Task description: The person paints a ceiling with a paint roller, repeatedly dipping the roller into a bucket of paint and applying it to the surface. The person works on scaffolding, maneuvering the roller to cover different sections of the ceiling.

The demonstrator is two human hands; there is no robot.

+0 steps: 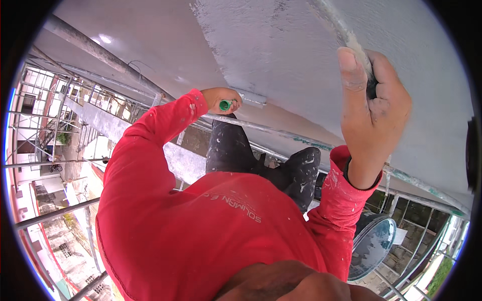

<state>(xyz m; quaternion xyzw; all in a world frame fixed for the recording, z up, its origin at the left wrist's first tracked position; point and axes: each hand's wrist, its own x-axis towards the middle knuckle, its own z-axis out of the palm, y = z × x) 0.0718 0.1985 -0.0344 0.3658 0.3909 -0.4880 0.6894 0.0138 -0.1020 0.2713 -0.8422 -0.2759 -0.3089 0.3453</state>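
Red shirt (pixel 216 226) lies nearest — beyond, the left hand (pixel 219 95) wraps a green-ended tool (pixel 225 105), its head (pixel 253 97) pointing right along the wall (pixel 296 75) — right hand (pixel 379 108) clasping a pole (pixel 335 24).

We see bright, diffuse daylight, strongest at the left of the frame, where the distant buildings (pixel 45 95) wash out toward white. A small patch of glare sits at upper left on the grey wall (pixel 291 60), which otherwise looks softly lit. Near the centre, the dark trousers (pixel 228 145) read nearly black. We find the red shirt (pixel 211 210) crisp and the far background softer. Scaffold tubes (pixel 427 188) bow toward the rim, where we see bluish fringing and a black circular border.
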